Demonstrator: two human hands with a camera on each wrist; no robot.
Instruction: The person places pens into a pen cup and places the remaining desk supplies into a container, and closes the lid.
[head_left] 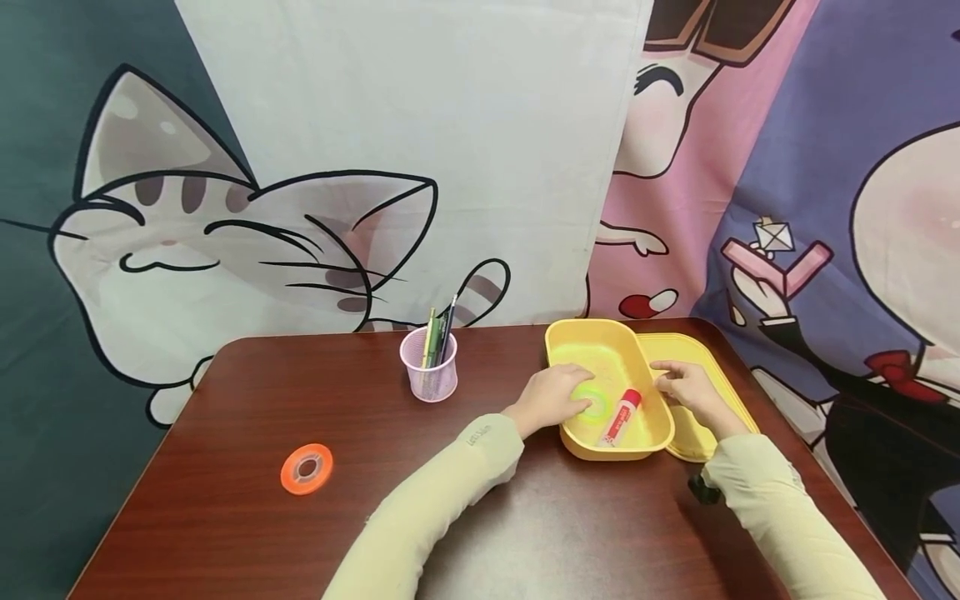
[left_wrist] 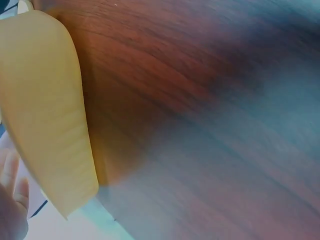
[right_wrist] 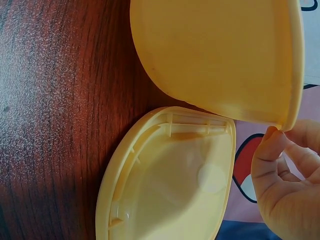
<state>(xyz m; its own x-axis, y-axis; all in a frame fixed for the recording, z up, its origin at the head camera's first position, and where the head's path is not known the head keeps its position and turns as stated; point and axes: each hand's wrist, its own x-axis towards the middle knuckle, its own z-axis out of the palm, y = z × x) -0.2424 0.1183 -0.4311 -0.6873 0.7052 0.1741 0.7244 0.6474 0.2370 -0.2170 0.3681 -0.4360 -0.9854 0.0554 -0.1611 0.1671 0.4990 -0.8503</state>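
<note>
Hands of one person are both at the yellow box, which stands on the tabletop (head_left: 210, 408). The left hand (head_left: 551, 397) comes over one long side of the box (head_left: 611, 454), and its fingers are inside, at a light green ring (head_left: 602, 410); I cannot tell if they grip this ring or only touch it. The right hand (head_left: 688, 387) is at the opposite side, and from the right wrist it is seen better: thumb and forefinger pinch the rim of the box, with the other fingers bent. Inside the box, next to the green ring, lies a glue stick (head_left: 621, 418), white with red cap and red label, in a slanting position. Under the right forearm is the yellow lid (head_left: 690, 437), just beside the box and partly hidden by it, with its ridged side upward. Both arms have pale yellow sleeves (head_left: 442, 475), and a small dark object (head_left: 703, 489) is near the right cuff. More to the left, well apart from the box, a pink mesh cup (head_left: 431, 383) stands upright with several pens (head_left: 435, 337). Farther left and closer to the person, an orange ring (head_left: 289, 473) lies flat. Behind everything hangs a cloth (head_left: 480, 108) printed with a smiling cat and other cartoon figures.
</note>
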